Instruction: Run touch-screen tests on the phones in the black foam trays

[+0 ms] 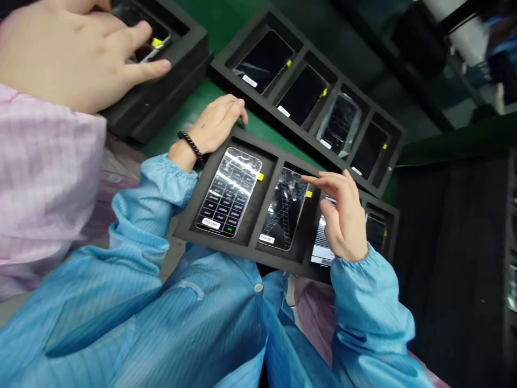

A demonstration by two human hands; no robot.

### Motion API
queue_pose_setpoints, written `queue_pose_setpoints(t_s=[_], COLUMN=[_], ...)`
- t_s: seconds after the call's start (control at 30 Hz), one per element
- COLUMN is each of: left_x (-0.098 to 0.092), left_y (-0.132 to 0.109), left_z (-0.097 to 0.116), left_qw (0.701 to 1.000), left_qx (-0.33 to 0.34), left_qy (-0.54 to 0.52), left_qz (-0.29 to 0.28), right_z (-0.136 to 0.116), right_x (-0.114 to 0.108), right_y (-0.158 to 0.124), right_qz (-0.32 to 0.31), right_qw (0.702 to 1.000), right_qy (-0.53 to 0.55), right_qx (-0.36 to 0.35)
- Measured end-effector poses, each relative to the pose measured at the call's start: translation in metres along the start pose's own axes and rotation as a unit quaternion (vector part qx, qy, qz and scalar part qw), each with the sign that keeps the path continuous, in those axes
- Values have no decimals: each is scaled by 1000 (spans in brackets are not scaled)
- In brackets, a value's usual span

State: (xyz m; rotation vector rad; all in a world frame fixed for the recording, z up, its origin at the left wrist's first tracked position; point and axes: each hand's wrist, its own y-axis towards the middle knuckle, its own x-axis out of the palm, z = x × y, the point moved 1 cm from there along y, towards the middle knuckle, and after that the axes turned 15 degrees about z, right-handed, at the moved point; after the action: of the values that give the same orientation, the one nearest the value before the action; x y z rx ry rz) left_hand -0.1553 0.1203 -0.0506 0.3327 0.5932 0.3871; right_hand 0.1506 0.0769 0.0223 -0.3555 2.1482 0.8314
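Note:
A black foam tray (226,249) lies in front of me, with a smartphone in each compartment. My right hand (343,215) is open, its index finger stretched to the upper right corner of a smartphone (283,213) whose screen shows crossing bands of grid boxes. Under that hand, a third smartphone (321,245) with a bright, lined screen is partly covered. The leftmost smartphone (229,194) displays a menu of buttons. At the tray's upper left corner rests my left hand (216,126), holding nothing, fingers extended and slightly bent. A black beaded bracelet circles its wrist.
Behind stands another foam tray (299,129) of dark-screened smartphones on the green table (232,24). At upper left, a co-worker's hand (81,54) in a pink sleeve reaches over a smartphone in stacked trays (161,91). Yellow tabs stick out from several phones.

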Motion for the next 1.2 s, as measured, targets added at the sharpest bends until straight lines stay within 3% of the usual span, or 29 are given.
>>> queue_pose_setpoints(t_s=[0.13, 0.27, 0.77, 1.07, 1.2], left_x=[2, 1, 0, 0, 1], left_y=[0, -2, 0, 0, 0], left_z=[-6, -6, -13, -14, -13], left_qw=[1000, 1000, 1000, 1000, 1000], left_qx=[1, 2, 7, 1, 5], left_qy=[-7, -12, -3, -12, -8], left_qz=[-8, -2, 24, 19, 18], right_z=[34, 39, -14, -52, -48], right_x=[1, 7, 8, 16, 12], right_y=[-11, -14, -49, -77, -66], right_qz=[-8, -30, -97, -122, -124], right_qw=[998, 996, 994, 986, 984], right_qy=[-60, -81, -24, 64, 78], right_qx=[14, 14, -50, -94, -101])
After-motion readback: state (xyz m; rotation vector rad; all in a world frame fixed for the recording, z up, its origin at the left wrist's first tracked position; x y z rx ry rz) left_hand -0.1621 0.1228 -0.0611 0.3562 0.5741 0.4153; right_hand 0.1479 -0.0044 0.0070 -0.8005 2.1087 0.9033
